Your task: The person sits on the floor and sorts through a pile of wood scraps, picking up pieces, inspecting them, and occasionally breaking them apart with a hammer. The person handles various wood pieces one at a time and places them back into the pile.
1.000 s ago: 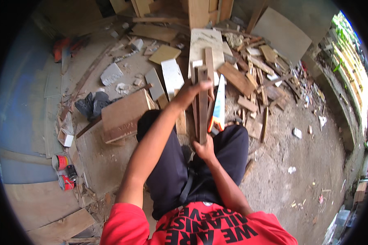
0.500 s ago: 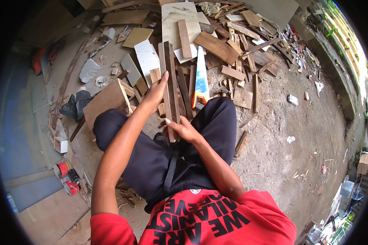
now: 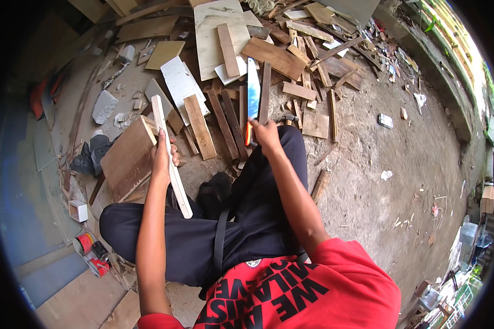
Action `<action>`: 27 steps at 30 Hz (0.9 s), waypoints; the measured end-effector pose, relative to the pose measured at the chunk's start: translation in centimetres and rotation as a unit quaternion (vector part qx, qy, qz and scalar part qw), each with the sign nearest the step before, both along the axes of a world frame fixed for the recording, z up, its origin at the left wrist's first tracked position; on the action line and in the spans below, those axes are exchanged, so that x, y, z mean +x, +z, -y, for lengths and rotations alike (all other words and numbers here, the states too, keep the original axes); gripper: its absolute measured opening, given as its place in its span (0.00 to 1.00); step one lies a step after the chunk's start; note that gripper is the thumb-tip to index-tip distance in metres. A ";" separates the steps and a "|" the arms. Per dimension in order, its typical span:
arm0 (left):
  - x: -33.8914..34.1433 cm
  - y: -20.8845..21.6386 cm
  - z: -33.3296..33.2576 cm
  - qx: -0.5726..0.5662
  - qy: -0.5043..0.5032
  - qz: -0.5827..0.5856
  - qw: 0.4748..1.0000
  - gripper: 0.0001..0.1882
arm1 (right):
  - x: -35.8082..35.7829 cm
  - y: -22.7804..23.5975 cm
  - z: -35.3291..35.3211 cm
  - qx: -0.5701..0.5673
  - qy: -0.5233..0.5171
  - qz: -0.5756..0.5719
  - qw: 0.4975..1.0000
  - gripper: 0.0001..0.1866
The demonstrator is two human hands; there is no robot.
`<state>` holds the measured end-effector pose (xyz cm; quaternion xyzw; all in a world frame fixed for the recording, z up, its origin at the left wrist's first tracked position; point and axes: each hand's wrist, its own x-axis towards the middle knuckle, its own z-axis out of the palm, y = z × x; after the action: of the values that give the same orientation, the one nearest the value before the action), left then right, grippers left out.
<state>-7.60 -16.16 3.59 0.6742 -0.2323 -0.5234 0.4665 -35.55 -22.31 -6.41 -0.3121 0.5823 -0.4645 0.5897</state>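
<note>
My left hand (image 3: 164, 158) is closed round a long pale wooden strip (image 3: 175, 181), which slants over my left thigh. My right hand (image 3: 266, 137) grips the near end of a dark brown wooden strip (image 3: 265, 90) in front of my right knee. Right beside that strip lies a handsaw (image 3: 253, 90) with a blue and white blade and an orange handle, partly hidden by my hand and the strip. Several brown boards, one of them a rough brown plank (image 3: 199, 126), lie on the ground between my hands.
A wooden box-like panel (image 3: 127, 159) stands by my left knee. A hammer (image 3: 291, 118) lies just past my right knee. Scrap boards (image 3: 277, 57) are heaped ahead. Red cans (image 3: 97, 267) and a black plastic bag (image 3: 97, 153) are at left. A concrete ledge (image 3: 450, 104) runs along the right.
The two strips, held together before, are now apart. My left hand has moved left with the pale one; my right hand has reached forward beside the saw with the dark one.
</note>
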 end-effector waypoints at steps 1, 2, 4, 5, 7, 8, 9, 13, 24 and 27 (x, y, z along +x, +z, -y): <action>-0.9 0.5 0.0 -0.002 -0.007 -0.015 1.000 0.30 | -0.8 -1.6 1.4 -0.036 -0.022 -0.045 0.998 0.12; -1.1 0.7 -0.4 -0.003 -0.005 -0.027 1.000 0.29 | -1.0 -2.2 2.3 -0.067 -0.033 -0.063 0.995 0.13; -0.8 -0.3 -0.5 -0.013 -0.017 -0.045 0.999 0.28 | -0.6 -1.4 2.8 -0.064 -0.017 -0.050 0.997 0.13; -1.0 -1.0 -0.2 -0.009 -0.011 -0.071 0.997 0.28 | -0.6 -3.1 2.9 -0.073 -0.014 -0.039 0.996 0.13; -2.6 -2.6 2.3 -0.011 -0.018 -0.146 0.989 0.28 | -2.1 -9.4 3.1 -0.134 -0.051 -0.200 0.969 0.12; -2.6 -3.2 3.5 -0.014 -0.012 -0.183 0.983 0.28 | -1.5 -10.3 2.5 -0.153 -0.048 -0.278 0.947 0.11; -2.5 -3.4 5.1 -0.046 -0.003 -0.199 0.979 0.30 | -0.2 -9.6 2.2 -0.108 -0.036 -0.204 0.972 0.11; -10.2 4.7 12.4 -0.207 -0.045 -0.326 0.921 0.41 | -0.7 -7.6 1.7 -0.071 -0.082 0.022 0.994 0.09; -6.8 -6.1 7.8 -0.008 -0.174 -0.123 0.977 0.28 | 0.3 -7.5 1.1 -0.080 0.041 -0.249 0.964 0.20; -5.4 -12.2 3.1 0.046 -0.083 -0.139 0.986 0.31 | 1.0 -4.6 -0.9 -0.091 0.138 -0.173 0.971 0.25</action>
<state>-13.04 -19.27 -8.60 0.5942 -0.1962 -0.6591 0.4172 -34.59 -21.41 -11.05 -0.5174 0.5820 -0.3690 0.5074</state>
